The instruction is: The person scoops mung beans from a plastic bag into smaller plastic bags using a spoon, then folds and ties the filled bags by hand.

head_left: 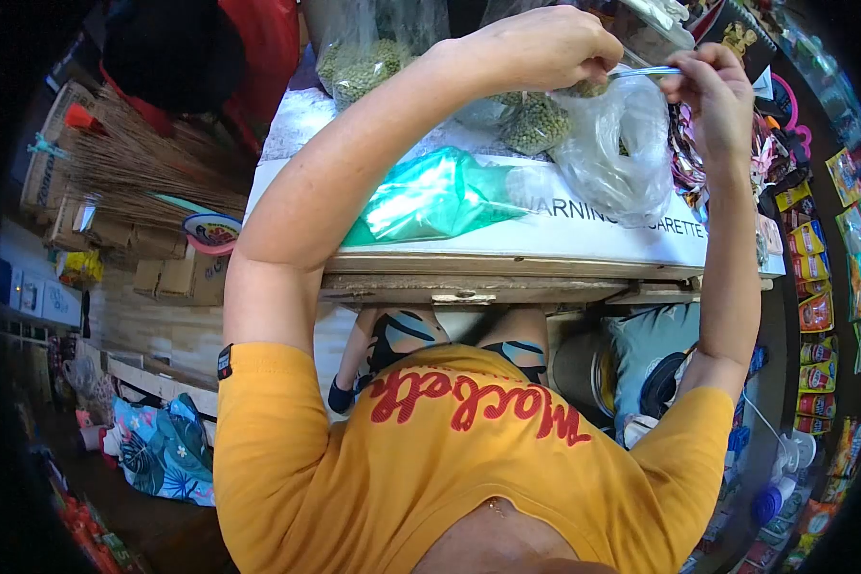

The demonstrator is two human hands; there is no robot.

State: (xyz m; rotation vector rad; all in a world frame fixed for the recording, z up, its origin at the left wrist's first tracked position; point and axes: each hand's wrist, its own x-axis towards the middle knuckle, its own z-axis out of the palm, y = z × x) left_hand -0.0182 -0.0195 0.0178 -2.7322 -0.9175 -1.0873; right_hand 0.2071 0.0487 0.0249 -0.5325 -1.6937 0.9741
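Note:
My left hand (569, 48) is closed in a pinch above the far part of the table. A thin, pale blue-and-white strip (649, 71) runs from its fingertips to my right hand (716, 91), whose thumb and fingers grip the other end. Right below my left hand is a clear plastic bag of small green beans (536, 124), its top partly hidden by the fingers. A bundle of clear plastic bags (622, 153) lies under the strip, between my two forearms. A green translucent plastic bag (435, 196) rests nearer to me.
More green beans in clear bags (364, 72) stand at the back left. The white tabletop (287, 206) has printed lettering. A broom (143, 158) and cardboard boxes (177, 273) are on the left. Colourful sachets (813, 316) hang at the right, with a pillow (646, 344) below the table.

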